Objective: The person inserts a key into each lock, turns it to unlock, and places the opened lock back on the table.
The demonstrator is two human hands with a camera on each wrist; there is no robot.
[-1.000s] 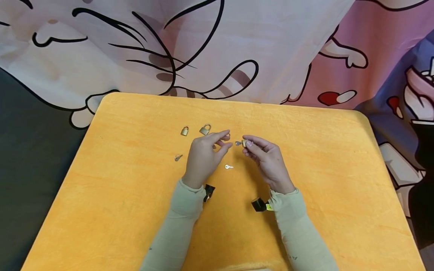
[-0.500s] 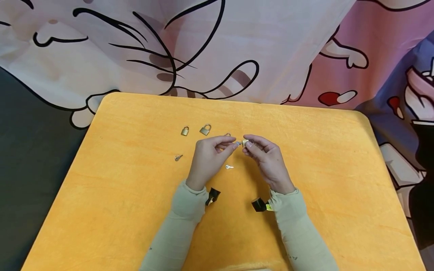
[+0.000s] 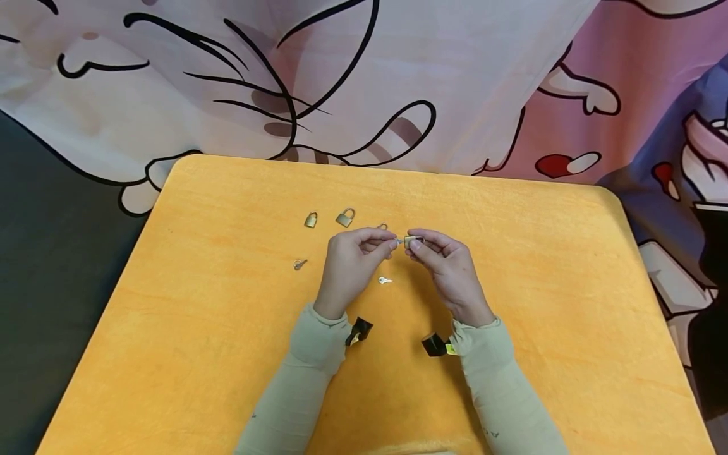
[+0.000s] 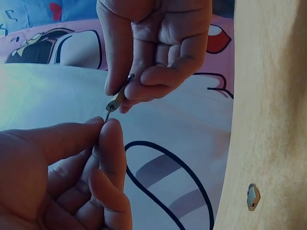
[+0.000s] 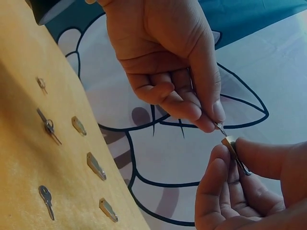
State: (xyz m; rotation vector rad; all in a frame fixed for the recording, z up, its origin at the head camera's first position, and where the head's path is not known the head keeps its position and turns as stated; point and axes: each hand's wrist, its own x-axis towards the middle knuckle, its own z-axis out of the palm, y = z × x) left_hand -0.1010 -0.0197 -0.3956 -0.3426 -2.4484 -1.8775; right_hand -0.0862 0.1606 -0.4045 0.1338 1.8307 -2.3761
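My left hand (image 3: 352, 265) pinches a small key (image 5: 220, 128) by its head, between thumb and index finger. Facing it, my right hand (image 3: 449, 268) holds a small brass padlock (image 3: 412, 241) on its side, its shackle (image 5: 244, 168) toward my right palm. The key's blade meets the keyhole end of the padlock (image 4: 115, 102); how deep it sits cannot be told. Both are held up above the table. Behind my left fingertips, another padlock (image 3: 383, 226) on the table is mostly hidden in the head view.
Two more padlocks, a small one (image 3: 310, 219) and a larger one (image 3: 345, 217), lie at the back of the yellow table (image 3: 199, 316). Loose keys lie nearer: one with a ring (image 3: 299, 264), one silver key (image 3: 385, 280). A patterned cloth (image 3: 455, 76) hangs behind the table.
My left hand has come right and closed its thumb and finger on the key, which stuck out of the padlock before. My right hand stays nearly in place with the padlock.
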